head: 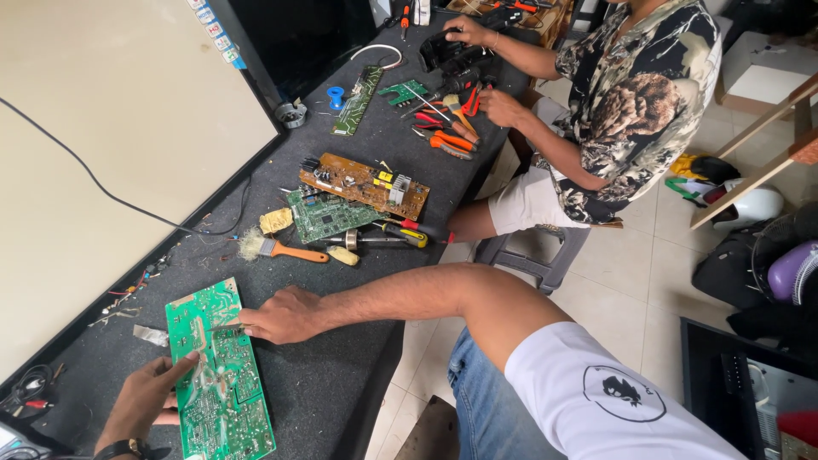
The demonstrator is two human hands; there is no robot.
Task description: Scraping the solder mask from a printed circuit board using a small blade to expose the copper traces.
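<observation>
My left hand (145,400) pinches the green circuit board (220,370); right hand (281,315) fingers press together on its edge; I'd best hold it flat and steady.

A single head-worn camera looks steeply down from above the wearer's seat, close over the near end of a dark workbench (341,400). It faces along the bench, which runs from 7 o'clock up toward 1 o'clock. The wearer's forearms enter from 6 and 4 o'clock, very near the lens. A large pale panel (102,153) fills 10 o'clock; tiled floor (630,281) lies at 3 o'clock. No second view shares the scene.
</observation>
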